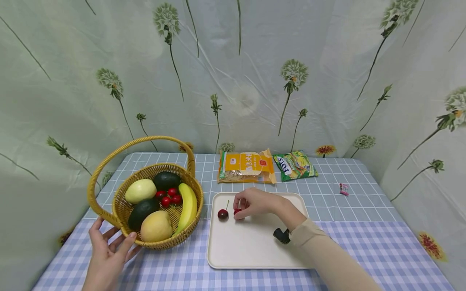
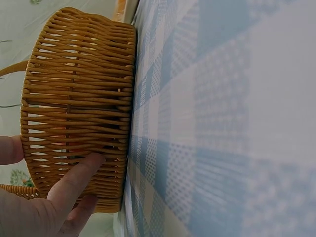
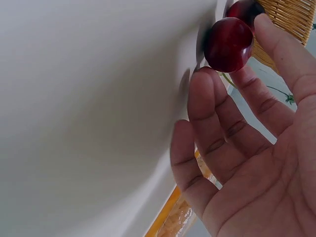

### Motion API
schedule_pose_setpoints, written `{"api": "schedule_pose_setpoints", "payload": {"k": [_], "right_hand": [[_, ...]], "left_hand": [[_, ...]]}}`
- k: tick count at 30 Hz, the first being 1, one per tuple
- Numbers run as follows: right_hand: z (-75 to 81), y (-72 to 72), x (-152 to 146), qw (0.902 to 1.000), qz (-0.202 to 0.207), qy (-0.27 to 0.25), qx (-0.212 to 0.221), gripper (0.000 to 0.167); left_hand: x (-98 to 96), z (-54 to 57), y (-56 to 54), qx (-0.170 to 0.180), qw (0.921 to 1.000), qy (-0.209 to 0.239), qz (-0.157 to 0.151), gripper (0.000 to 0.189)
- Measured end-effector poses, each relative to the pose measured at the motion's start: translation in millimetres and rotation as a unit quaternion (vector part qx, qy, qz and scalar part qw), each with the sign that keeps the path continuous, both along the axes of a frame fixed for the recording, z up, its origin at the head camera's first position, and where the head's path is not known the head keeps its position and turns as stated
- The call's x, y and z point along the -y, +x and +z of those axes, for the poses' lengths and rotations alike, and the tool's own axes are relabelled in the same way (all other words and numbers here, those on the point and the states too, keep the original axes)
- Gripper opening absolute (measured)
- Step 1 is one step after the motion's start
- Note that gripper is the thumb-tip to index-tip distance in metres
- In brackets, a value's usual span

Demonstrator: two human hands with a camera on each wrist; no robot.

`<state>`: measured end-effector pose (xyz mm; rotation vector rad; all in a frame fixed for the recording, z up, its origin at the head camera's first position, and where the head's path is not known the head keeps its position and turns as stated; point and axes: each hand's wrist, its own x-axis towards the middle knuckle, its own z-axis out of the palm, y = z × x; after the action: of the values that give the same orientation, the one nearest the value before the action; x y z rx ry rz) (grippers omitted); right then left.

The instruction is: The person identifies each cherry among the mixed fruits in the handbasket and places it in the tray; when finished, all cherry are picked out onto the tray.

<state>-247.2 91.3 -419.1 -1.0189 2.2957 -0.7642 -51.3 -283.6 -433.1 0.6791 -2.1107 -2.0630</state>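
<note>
My left hand point(image 1: 109, 252) holds the near left rim of a wicker basket point(image 1: 198, 202), thumb at the rim and fingers against the woven side point(image 2: 79, 108). In the basket lie a banana point(image 1: 187, 208), a yellow apple-like fruit point(image 1: 156, 226), a pale green fruit point(image 1: 140, 191), two dark green fruits point(image 1: 167, 180) and several small red fruits point(image 1: 166, 201). Over a cream tray point(image 1: 240, 252), my right hand point(image 1: 258, 202) pinches a dark red cherry point(image 3: 228, 45) between thumb and fingers. Another cherry point(image 1: 223, 214), stem up, lies just left of it on the tray.
Behind the tray lie an orange snack packet point(image 1: 247, 166) and a green FOX'S candy bag point(image 1: 295, 165). A small pink wrapped sweet point(image 1: 344, 189) is at the right. The basket's tall handle point(image 1: 142, 139) arches above its fruit. A flowered cloth hangs behind the checked tablecloth.
</note>
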Motion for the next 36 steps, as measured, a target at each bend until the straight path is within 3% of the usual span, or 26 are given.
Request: {"api": "schedule_pose_setpoints", "payload": {"k": [6,25,31,36], "right_hand": [[-1.0,-1.1,-3.9,0.9999,-0.012,0.007,0.009,0.025],[2.2,1.2,-1.8,1.0000,-0.006,0.005,0.005,0.025],[18.1,-4.1,-2.3,0.9998,-0.005,0.020,-0.003,0.026],[39.1,-10.2,7.5,0.9991,0.018,0.019,-0.033,0.027]], "left_hand": [[-1.0,1.0,-0.4,0.005,1.0000,-0.004,0.000,0.103],[0.7,-0.2,-1.1,0.006,1.0000,-0.002,-0.003,0.104],[0.9,0.0,-0.3,0.004,1.0000,-0.004,-0.001,0.104],[1.5,-1.8,0.1,0.003,1.0000,-0.006,0.000,0.105]]}}
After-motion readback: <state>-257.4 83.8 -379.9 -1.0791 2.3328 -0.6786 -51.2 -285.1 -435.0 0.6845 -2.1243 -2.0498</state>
